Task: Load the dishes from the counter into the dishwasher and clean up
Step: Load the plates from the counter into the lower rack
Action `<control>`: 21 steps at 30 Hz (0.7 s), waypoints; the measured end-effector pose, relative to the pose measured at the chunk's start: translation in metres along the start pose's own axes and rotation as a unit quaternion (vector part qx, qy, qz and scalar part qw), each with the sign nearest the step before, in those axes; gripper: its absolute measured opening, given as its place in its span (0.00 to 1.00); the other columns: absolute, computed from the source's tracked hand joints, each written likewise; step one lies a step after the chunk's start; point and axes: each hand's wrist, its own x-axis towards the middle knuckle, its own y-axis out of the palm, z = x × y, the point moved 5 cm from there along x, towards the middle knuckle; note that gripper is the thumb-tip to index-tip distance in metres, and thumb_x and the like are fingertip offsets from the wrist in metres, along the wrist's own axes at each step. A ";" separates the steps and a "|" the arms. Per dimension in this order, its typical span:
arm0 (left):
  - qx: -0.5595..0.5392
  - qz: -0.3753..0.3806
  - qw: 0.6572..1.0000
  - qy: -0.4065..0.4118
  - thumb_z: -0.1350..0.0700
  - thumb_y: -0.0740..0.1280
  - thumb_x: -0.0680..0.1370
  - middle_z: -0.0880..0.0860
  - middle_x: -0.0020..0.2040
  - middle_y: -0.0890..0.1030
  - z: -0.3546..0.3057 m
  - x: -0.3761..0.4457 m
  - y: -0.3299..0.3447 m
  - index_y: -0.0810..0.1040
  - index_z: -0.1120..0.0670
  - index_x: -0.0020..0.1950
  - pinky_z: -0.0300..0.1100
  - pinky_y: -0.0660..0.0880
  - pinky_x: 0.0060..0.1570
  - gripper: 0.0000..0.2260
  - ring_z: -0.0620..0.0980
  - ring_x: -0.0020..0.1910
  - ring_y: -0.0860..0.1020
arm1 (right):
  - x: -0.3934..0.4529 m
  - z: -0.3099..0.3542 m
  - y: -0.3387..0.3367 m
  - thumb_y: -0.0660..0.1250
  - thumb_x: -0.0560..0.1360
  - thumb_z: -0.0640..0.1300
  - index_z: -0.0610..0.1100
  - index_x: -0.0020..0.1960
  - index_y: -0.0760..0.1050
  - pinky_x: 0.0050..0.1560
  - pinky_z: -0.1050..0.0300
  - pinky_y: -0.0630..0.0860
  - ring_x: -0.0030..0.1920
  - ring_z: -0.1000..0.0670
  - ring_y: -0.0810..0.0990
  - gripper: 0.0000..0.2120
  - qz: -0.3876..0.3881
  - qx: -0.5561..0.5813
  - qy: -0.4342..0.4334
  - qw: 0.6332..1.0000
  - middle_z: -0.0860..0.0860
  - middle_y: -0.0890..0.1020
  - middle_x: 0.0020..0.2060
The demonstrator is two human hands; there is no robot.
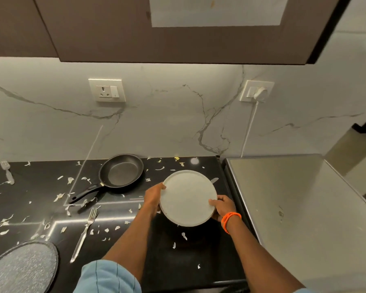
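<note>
A round white plate (187, 197) is held above the black counter (40, 216), tilted a little toward me. My left hand (153, 197) grips its left rim, thumb on top. My right hand (223, 206), with an orange band on the wrist, grips the right rim. A black frying pan (120, 171) lies behind and to the left, handle toward me. A steel fork (86, 230) lies left of my left arm. A grey speckled plate (22, 267) sits at the lower left corner. A knife tip (214, 180) shows from behind the white plate.
Pale food scraps (69, 180) are scattered over the counter. A stainless steel surface (294, 208) adjoins on the right. A white utensil (7, 172) lies at the far left by the wall. A plugged-in cord (249, 127) hangs down the marble backsplash. Dark cabinets hang overhead.
</note>
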 end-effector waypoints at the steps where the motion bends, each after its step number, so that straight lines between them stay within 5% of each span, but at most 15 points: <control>1: 0.007 0.010 1.000 0.001 0.53 0.67 0.77 0.59 0.52 0.82 0.001 -0.004 0.009 0.79 0.55 0.57 0.48 0.77 0.43 0.11 0.58 0.46 0.80 | -0.003 -0.001 -0.011 0.72 0.74 0.35 0.41 0.48 0.76 0.42 0.43 0.83 0.47 0.41 0.82 0.06 -0.011 0.011 -0.001 1.000 0.41 0.83 0.48; 8: 0.067 0.067 0.995 0.016 0.49 0.68 0.77 0.58 0.53 0.82 0.018 -0.041 0.077 0.79 0.56 0.59 0.49 0.76 0.46 0.15 0.56 0.49 0.80 | -0.044 -0.025 -0.091 0.74 0.72 0.40 0.41 0.41 0.73 0.39 0.46 0.81 0.39 0.42 0.79 0.09 -0.086 0.058 -0.015 0.994 0.41 0.81 0.42; 13: 0.121 0.138 0.983 0.004 0.48 0.71 0.72 0.59 0.54 0.82 0.060 -0.085 0.140 0.78 0.56 0.62 0.57 0.79 0.54 0.22 0.61 0.52 0.80 | -0.061 -0.095 -0.182 0.80 0.63 0.46 0.43 0.34 0.76 0.46 0.32 0.81 0.39 0.41 0.81 0.13 -0.167 0.092 0.004 0.982 0.34 0.83 0.44; 18: 0.193 0.204 0.960 0.016 0.50 0.73 0.72 0.58 0.51 0.82 0.095 -0.139 0.203 0.81 0.56 0.55 0.55 0.79 0.52 0.16 0.61 0.50 0.81 | -0.136 -0.117 -0.243 0.74 0.74 0.40 0.29 0.47 0.78 0.40 0.55 0.73 0.45 0.43 0.78 0.13 -0.250 0.108 -0.003 0.962 0.36 0.81 0.45; 21: 0.248 0.247 0.937 0.015 0.55 0.73 0.73 0.59 0.48 0.84 0.138 -0.183 0.237 0.82 0.57 0.47 0.52 0.80 0.48 0.07 0.59 0.45 0.82 | -0.180 -0.163 -0.288 0.72 0.75 0.40 0.31 0.46 0.79 0.47 0.52 0.74 0.50 0.40 0.79 0.10 -0.301 0.122 0.017 0.945 0.37 0.80 0.47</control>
